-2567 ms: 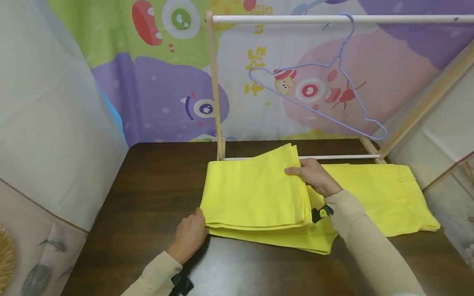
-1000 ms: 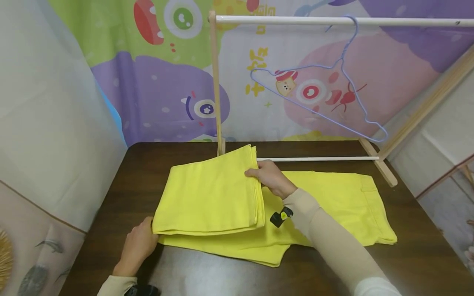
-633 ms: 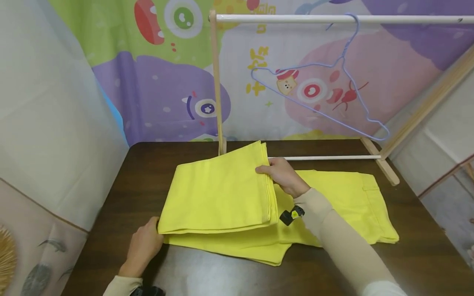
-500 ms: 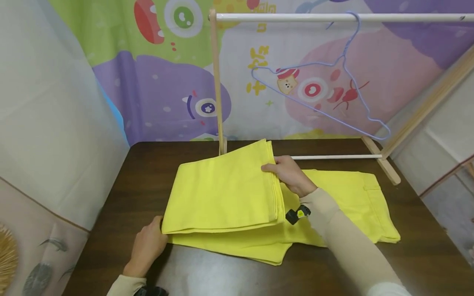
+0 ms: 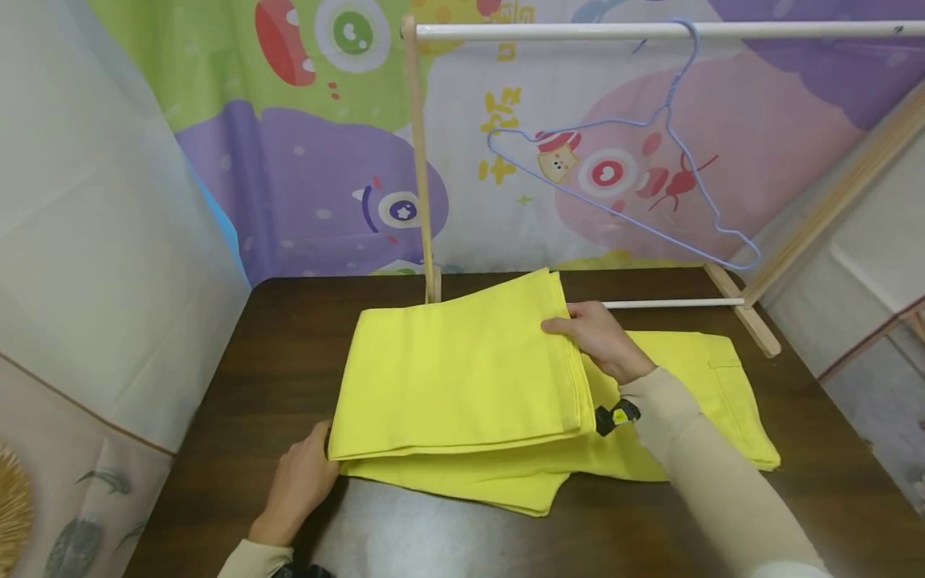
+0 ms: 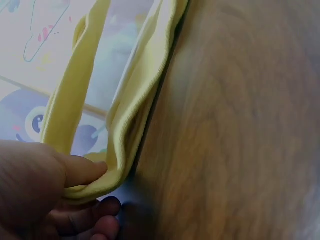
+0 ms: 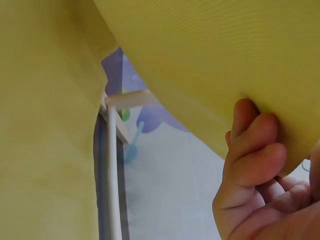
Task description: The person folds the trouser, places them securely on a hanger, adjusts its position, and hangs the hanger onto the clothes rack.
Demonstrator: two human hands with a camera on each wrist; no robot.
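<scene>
Yellow trousers [image 5: 462, 377] lie across the dark table, their leg end folded back over the rest, with the waistband [image 5: 730, 393] at the right. My right hand [image 5: 603, 341] pinches the hem end of the folded-over part, thumb on top, and keeps that end raised; in the right wrist view its fingers [image 7: 255, 150] curl under the cloth. At the near left corner of the fold, my left hand [image 5: 299, 482] grips the cloth. The left wrist view shows the thumb [image 6: 85, 170] inside the bend of the fold and the other fingers beneath it.
Behind the trousers stands a wooden rack with a white top rail [image 5: 578, 32] and a low white bar [image 5: 672, 304]. A blue wire hanger [image 5: 614, 213] hangs from the rail. The table [image 5: 267, 361] is dark wood, with a patterned cloth [image 5: 318, 185] behind it.
The trousers first slid left with both hands. Since about a second ago both hands and the folded-over part have shifted back right, the right hand further, while the waistband has stayed about in place.
</scene>
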